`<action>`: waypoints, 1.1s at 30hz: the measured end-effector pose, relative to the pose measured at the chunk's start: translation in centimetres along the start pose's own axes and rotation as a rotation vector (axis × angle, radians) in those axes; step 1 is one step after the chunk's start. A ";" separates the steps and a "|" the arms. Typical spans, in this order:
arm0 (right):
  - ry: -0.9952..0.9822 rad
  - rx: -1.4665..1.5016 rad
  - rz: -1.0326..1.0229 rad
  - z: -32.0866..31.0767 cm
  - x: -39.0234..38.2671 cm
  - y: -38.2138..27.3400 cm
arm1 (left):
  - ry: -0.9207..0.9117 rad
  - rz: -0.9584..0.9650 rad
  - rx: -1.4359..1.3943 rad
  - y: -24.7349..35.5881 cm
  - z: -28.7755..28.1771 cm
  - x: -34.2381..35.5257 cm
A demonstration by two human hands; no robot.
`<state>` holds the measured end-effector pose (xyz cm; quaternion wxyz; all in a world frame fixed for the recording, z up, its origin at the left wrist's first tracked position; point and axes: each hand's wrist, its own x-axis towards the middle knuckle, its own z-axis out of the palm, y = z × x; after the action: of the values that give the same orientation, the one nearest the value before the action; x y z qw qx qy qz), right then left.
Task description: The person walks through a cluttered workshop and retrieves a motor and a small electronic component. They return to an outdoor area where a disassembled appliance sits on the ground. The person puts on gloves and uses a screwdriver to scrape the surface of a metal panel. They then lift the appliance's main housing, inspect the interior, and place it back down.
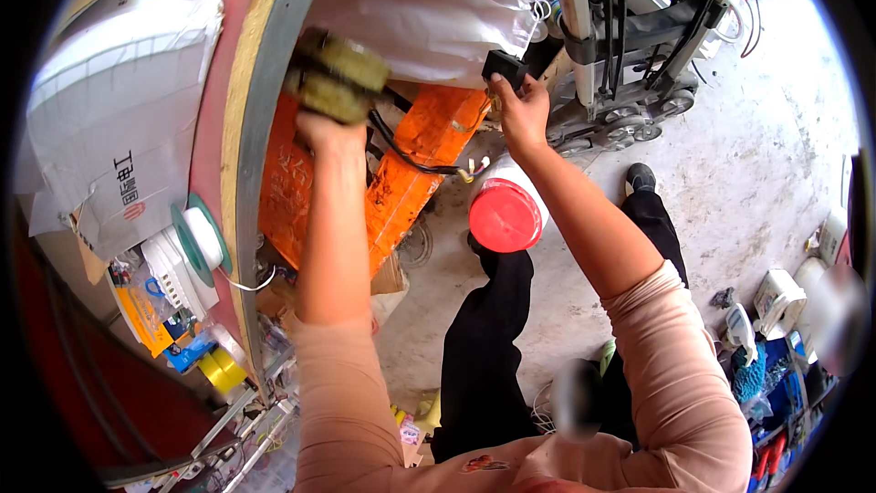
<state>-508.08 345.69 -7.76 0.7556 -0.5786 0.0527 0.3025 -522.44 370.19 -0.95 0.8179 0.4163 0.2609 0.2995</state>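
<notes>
My left hand [330, 131] is closed at the lower side of a dirty yellow, blocky part [342, 82] with a dark band across it. Motion blurs that part, and my fingers are partly hidden behind it. A black cable [401, 153] runs from near it, ending in small pale connectors [473, 170]. Farther right, my right hand [523, 114] grips a small black box-shaped piece [505, 68] between thumb and fingers. Just below my right wrist is a white tub with a red lid [505, 216]. Orange, stained sheeting [420, 183] lies under the cable.
On the left, a wood-edged shelf [239, 110] carries a white carton [119, 119], a green-and-white spool [199, 236] and yellow tape [222, 371]. White plastic sheeting [411, 18] lies at the back. A wheeled cart frame [584, 46] stands back right; assorted goods [776, 374] lie lower right.
</notes>
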 end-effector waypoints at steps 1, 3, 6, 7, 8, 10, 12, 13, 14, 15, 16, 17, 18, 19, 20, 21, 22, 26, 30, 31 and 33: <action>0.026 -0.002 0.003 -0.7 0.4 0.1 | 0.216 -0.006 -0.100 -1.0 1.7 3.0; 0.039 0.012 0.005 -1.1 0.4 -0.1 | 0.517 -0.014 -0.103 -2.8 3.6 7.4; -0.019 0.025 0.025 0.7 -1.1 -0.1 | 0.780 -0.031 0.223 -3.8 -1.0 12.3; -0.015 0.022 0.020 0.6 -0.9 0.0 | 0.769 -0.066 0.379 -5.3 0.0 13.3; -0.018 0.021 0.018 0.6 -0.9 0.0 | 0.771 -0.097 0.548 -6.1 0.6 13.8; 0.026 -0.021 0.001 -1.8 0.8 0.0 | 0.685 -0.205 0.861 -8.7 7.7 14.8; -0.031 0.013 0.062 -1.5 -0.4 -1.1 | 0.635 -0.241 1.003 -5.7 7.5 13.9; -0.054 0.031 0.087 -1.5 -0.6 -1.8 | 0.571 -0.151 1.107 -4.1 6.5 13.1; -0.033 0.023 0.032 -1.2 -1.2 -2.4 | 0.509 -0.062 1.208 -2.5 5.1 11.5; -0.061 -0.049 0.036 -1.1 -1.9 -3.9 | 0.452 0.027 1.322 -0.8 4.3 9.2; -0.088 -0.124 -0.108 -1.2 -1.5 -4.7 | 0.419 0.174 1.232 -0.6 4.1 6.5; -0.123 -0.204 -0.251 -0.8 -1.0 -5.2 | 0.395 0.316 1.135 -0.5 3.2 3.1; -0.206 -0.295 -0.166 0.2 -0.2 -6.3 | 0.486 0.312 1.144 0.3 1.2 -0.1; -0.301 -0.395 -0.089 1.9 0.8 -6.6 | 0.587 0.312 1.143 1.0 -1.9 -3.8; -0.298 -0.393 -0.161 3.1 3.2 -5.8 | 0.644 0.249 1.170 1.7 -4.2 -6.4; -0.309 -0.398 -0.239 5.0 5.6 -4.6 | 0.716 0.190 1.184 2.3 -7.3 -9.5; -0.305 -0.491 -0.236 7.0 7.3 -4.1 | 0.747 0.099 1.120 3.0 -10.3 -12.7; -0.270 -0.776 -0.308 7.1 13.2 -1.3 | 0.696 -0.229 1.110 3.1 -13.1 -17.2; -0.124 -0.921 -0.359 5.9 12.1 -2.0 | 0.589 -0.379 1.394 -0.9 -9.1 -15.3; -0.148 -0.957 -0.398 5.7 11.3 -2.3 | 0.588 -0.403 1.497 -1.7 -8.0 -14.4; -0.061 -0.978 -0.631 3.2 9.2 -3.2 | 0.527 -0.417 1.675 -3.4 -6.8 -12.2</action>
<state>-499.82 351.73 -7.92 0.4555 -0.8390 -0.2897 0.0684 -534.51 363.50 -5.16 0.1984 0.7376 0.6428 -0.0573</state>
